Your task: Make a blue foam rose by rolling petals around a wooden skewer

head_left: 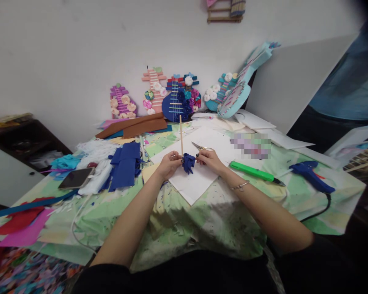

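In the middle of the head view, my left hand (169, 164) is closed around the lower part of a thin wooden stick (181, 136), which stands nearly upright. A dark blue ruffled flower (188, 163) sits at the stick's lower end, between my two hands. My right hand (210, 160) pinches the flower's right edge with thumb and fingers. Both hands are above a white sheet of paper (190, 190). Just behind my right hand lie scissors (202, 147), their handles partly hidden by the fingers.
A green utility knife (253, 171) and a blue glue gun (312, 175) lie to the right. On the left are blue felt pieces (124, 167), a phone (76, 178) and a white cable. Decorated guitar shapes (173, 102) lean against the wall behind brown sheets (144, 127).
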`<state>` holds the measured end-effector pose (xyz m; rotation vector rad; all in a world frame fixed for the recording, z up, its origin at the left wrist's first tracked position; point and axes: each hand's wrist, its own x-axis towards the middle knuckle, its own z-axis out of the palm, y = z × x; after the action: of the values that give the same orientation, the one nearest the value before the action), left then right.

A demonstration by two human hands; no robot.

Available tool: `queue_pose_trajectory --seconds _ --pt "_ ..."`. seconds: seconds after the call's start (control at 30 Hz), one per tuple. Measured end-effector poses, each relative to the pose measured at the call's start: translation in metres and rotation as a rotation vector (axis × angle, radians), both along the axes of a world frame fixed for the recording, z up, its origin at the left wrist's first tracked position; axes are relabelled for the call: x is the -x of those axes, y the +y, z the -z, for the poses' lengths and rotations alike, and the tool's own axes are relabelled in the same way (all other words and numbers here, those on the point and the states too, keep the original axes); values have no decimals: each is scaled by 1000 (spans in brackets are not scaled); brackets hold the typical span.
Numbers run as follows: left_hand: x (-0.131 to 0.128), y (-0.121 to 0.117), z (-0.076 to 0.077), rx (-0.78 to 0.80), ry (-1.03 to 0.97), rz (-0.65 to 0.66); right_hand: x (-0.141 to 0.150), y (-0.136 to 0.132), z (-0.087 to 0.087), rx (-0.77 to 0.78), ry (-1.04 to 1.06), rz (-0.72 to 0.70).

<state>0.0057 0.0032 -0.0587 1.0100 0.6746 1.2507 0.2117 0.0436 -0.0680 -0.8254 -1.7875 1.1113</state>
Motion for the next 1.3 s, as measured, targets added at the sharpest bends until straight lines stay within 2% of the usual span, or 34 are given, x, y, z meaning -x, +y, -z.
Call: queue_pose_trajectory --seconds 1.3 --pt "-2 -2 -3 -13 41 3 0 3 3 -8 -8 -13"
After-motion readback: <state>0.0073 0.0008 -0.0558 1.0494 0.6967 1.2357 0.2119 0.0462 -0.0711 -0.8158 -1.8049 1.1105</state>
